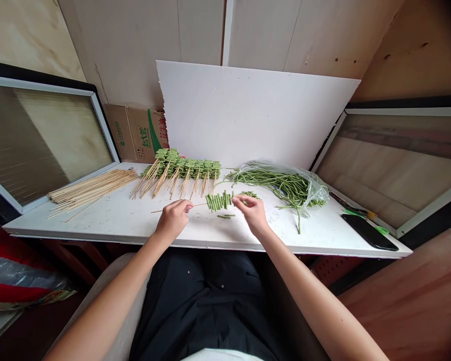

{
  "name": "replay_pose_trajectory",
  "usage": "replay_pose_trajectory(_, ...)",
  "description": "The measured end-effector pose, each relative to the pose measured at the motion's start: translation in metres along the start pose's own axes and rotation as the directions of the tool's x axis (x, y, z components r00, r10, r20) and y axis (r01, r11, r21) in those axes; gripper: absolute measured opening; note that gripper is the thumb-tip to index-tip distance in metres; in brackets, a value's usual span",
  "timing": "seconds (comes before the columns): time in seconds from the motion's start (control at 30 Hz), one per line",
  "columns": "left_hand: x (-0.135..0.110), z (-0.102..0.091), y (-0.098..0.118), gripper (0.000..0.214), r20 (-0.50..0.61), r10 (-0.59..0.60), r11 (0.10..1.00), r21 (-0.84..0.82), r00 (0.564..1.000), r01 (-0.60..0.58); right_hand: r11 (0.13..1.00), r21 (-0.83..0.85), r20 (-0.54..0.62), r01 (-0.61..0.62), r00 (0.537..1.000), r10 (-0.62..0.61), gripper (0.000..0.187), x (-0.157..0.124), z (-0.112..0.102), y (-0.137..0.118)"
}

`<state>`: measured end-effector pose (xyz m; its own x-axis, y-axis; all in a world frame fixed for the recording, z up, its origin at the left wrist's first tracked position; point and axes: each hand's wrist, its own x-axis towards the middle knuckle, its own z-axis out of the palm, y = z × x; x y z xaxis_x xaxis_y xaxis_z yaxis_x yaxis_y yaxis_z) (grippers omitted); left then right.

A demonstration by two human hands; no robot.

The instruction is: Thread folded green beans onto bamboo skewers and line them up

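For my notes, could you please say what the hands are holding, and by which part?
Left hand grips a skewer by its bare part; right hand pinches the bean pieces at their right end.

Black phone [369,231], cardboard box [130,131], white board [255,115], 2 framed panes [41,143]

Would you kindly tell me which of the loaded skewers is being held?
The front skewer, its bare stick gripped by the left hand, the right hand at its bean-covered end. The other loaded skewers lie stacked farther back.
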<state>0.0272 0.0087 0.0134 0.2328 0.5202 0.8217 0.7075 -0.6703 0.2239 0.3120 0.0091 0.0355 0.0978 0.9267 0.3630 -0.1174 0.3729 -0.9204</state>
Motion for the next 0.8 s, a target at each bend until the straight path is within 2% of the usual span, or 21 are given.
replay_pose_trajectory(0.23,0.007,-0.006,0.010,0.044,-0.078,0.000,1.000,-0.023,0.997,-0.002,1.000,-0.007,0.010,-0.017,1.000,0.017,0.028,0.002,0.004,0.001)
replay_pose_trajectory(0.43,0.005,-0.002,0.007,0.039,-0.068,-0.073,0.997,-0.031,0.995,0.072,0.999,-0.015,0.021,-0.042,0.999,0.042,0.026,0.005,0.000,0.008)
replay_pose_trajectory(0.57,0.003,0.000,0.000,0.038,-0.066,-0.094,0.996,-0.019,0.993,0.093,0.978,-0.209,0.043,-0.028,0.998,0.038,0.027,0.011,-0.011,0.014)
replay_pose_trajectory(0.63,0.002,0.001,-0.005,0.038,-0.069,-0.111,0.994,-0.010,0.991,0.111,0.915,-0.403,0.128,0.025,0.991,0.029,0.028,0.013,-0.017,0.017)
replay_pose_trajectory(0.67,0.001,0.001,-0.007,0.038,-0.069,-0.119,0.993,-0.009,0.990,0.119,0.855,-0.512,0.191,0.084,0.981,0.017,0.028,0.013,-0.020,0.019)
replay_pose_trajectory(0.73,-0.001,0.002,-0.013,0.037,-0.059,-0.135,0.991,-0.007,0.989,0.134,0.672,-0.705,0.306,0.227,0.952,-0.001,0.026,0.012,-0.023,0.023)
replay_pose_trajectory(0.8,-0.003,0.004,-0.018,0.037,-0.045,-0.145,0.989,-0.006,0.988,0.145,0.469,-0.822,0.372,0.324,0.928,0.011,0.023,0.010,-0.025,0.027)
